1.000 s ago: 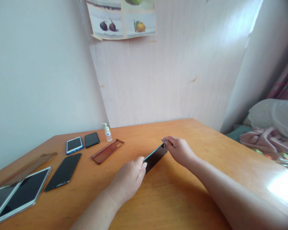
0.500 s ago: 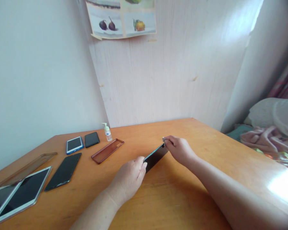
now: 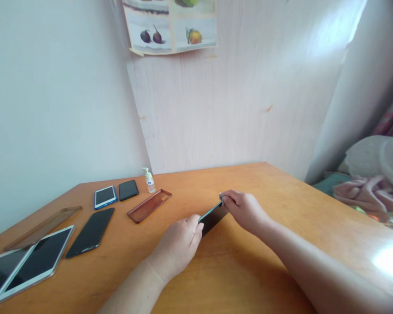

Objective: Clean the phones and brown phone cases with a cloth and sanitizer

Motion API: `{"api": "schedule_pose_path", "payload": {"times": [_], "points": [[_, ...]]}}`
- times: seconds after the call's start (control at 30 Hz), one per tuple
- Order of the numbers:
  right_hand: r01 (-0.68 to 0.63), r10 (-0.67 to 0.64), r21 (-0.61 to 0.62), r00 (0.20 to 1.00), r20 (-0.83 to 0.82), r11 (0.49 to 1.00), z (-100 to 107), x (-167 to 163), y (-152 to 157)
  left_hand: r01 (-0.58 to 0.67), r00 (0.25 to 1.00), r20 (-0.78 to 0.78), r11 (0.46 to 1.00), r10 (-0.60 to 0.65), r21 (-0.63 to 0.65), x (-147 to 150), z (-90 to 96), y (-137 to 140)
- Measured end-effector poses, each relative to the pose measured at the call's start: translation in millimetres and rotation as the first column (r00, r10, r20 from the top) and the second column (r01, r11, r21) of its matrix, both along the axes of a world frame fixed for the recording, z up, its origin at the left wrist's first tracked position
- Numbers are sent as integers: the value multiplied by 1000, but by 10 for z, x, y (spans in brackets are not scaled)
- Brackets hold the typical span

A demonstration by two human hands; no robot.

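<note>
A dark smartphone [image 3: 212,220] with a bluish edge is held tilted above the wooden table, its dark face turned toward me. My left hand [image 3: 183,235] is closed around its near end, thumb on the dark face. At the far upper corner, my right hand [image 3: 240,207] is closed in a pinch. A small greyish bit [image 3: 221,196] shows at those fingertips; what it is I cannot make out. Left of the hands a reddish-brown clear phone case [image 3: 149,206] lies on the table, touched by neither hand.
On the table's left are a black phone [image 3: 91,233], a white tablet [image 3: 41,257], a brownish clear case [image 3: 46,226], a blue-cased phone [image 3: 105,197], a small black phone [image 3: 129,190] and a pump bottle [image 3: 149,181]. Beyond the right edge lies bedding [image 3: 367,192].
My right hand has shifted slightly left and toward me along the phone's far end. My left hand keeps its hold. The whole view has slid a little.
</note>
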State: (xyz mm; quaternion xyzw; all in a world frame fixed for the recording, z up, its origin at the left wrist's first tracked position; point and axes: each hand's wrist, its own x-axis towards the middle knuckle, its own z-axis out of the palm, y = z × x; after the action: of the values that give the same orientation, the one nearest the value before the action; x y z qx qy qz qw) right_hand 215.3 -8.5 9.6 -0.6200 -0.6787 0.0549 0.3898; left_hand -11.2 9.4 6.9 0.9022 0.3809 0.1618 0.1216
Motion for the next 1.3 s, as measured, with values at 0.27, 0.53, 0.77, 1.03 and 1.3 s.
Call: {"api": "schedule_pose_path", "payload": {"times": [0.27, 0.53, 0.77, 1.03, 1.3], "points": [[-328, 327, 19, 944, 38, 944, 15, -395, -204, 29, 998, 64, 999, -26, -44, -11, -14, 3], [100, -103, -58, 994, -40, 993, 44, 125, 33, 18, 1000, 8, 1000, -18, -17, 1, 12, -13], [-224, 224, -10, 974, 20, 975, 19, -291, -153, 16, 999, 44, 999, -14, -43, 4, -12, 3], [142, -138, -93, 990, 41, 986, 40, 31, 8, 11, 1000, 2, 1000, -11, -2, 9, -3, -17], [-104, 109, -56, 990, 94, 993, 38, -240, -139, 14, 999, 33, 1000, -13, -19, 11, -20, -11]]}}
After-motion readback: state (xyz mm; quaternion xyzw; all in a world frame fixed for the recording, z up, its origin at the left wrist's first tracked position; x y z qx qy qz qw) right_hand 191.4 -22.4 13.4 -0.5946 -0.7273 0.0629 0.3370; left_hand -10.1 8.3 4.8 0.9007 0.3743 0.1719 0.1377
